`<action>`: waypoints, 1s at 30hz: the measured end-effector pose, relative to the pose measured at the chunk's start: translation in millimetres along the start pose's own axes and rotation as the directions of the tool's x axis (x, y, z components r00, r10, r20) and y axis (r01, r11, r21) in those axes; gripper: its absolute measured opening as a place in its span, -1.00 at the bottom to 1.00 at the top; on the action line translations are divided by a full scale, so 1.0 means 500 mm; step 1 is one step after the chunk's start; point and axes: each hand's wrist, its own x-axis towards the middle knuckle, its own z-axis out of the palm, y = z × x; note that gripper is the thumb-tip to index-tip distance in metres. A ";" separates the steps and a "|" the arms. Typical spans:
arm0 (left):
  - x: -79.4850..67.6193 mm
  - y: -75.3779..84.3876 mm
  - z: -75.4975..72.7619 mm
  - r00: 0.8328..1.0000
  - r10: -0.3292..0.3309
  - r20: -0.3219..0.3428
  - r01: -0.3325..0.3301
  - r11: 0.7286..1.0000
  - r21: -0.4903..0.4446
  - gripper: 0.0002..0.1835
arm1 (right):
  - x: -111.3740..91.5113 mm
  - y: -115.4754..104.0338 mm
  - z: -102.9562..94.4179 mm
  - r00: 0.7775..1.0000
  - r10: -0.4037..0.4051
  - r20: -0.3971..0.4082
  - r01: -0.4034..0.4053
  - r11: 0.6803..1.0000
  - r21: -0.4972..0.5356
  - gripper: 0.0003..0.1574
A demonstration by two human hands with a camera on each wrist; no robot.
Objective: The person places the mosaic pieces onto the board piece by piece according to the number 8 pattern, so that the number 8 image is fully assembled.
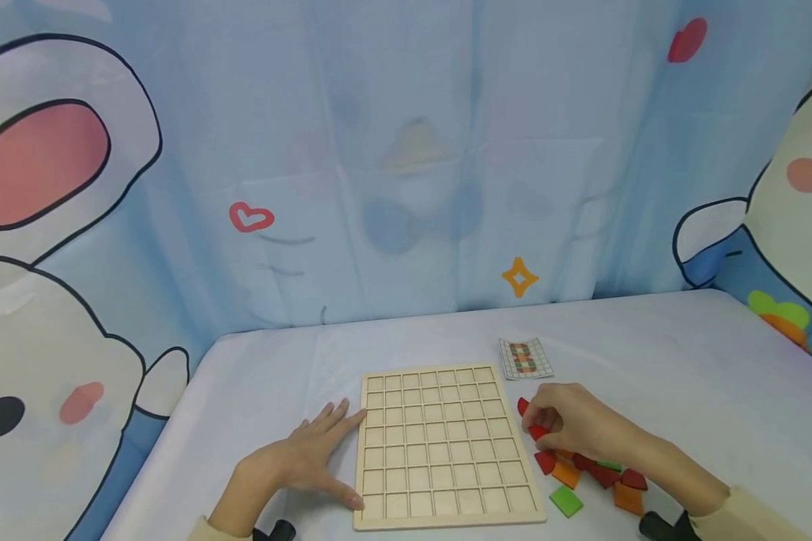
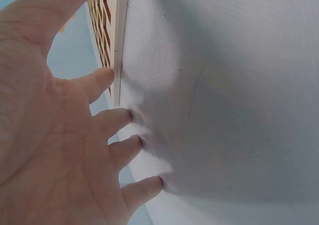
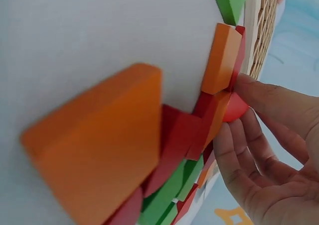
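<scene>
A pale wooden grid board [image 1: 446, 521] with rows of square cells lies on the table. Thumb and fingertips of my left hand [image 1: 306, 456] touch its left edge, the fingers spread and fairly straight; in the left wrist view several fingertips press on the white cloth. To the board's right, my right hand [image 1: 582, 421] pinches a red rounded block [image 3: 236, 107] between thumb and fingers. Around that hand lie loose blocks: a green square block [image 1: 566, 501], an orange block [image 1: 628, 497] and several red ones, partly hidden under the hand and wrist.
A small pattern card [image 1: 526, 359] with a coloured grid lies beyond the board's far right corner. White cloth [image 1: 717, 376] covers the table. Behind it hangs a blue printed curtain [image 1: 406, 180].
</scene>
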 end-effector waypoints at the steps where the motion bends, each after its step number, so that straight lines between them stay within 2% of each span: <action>1: -0.004 0.006 -0.003 1.000 -0.002 0.000 0.002 1.000 0.003 0.33 | -0.001 0.001 0.000 1.000 0.002 0.000 -0.002 1.000 0.007 -0.68; 4: -0.011 0.018 -0.009 1.000 -0.004 -0.003 0.004 1.000 0.015 0.32 | -0.005 0.003 0.000 1.000 0.013 0.005 -0.013 0.999 0.029 -0.69; 18: -0.012 0.021 -0.011 1.000 -0.015 -0.013 0.016 0.999 0.027 0.32 | -0.006 -0.005 0.000 0.999 0.038 0.023 -0.040 0.996 0.082 -0.74; 30: -0.010 0.019 -0.006 1.000 -0.028 -0.007 0.028 0.999 0.023 0.32 | -0.007 -0.017 0.001 0.999 0.030 -0.019 -0.029 0.996 0.080 -0.71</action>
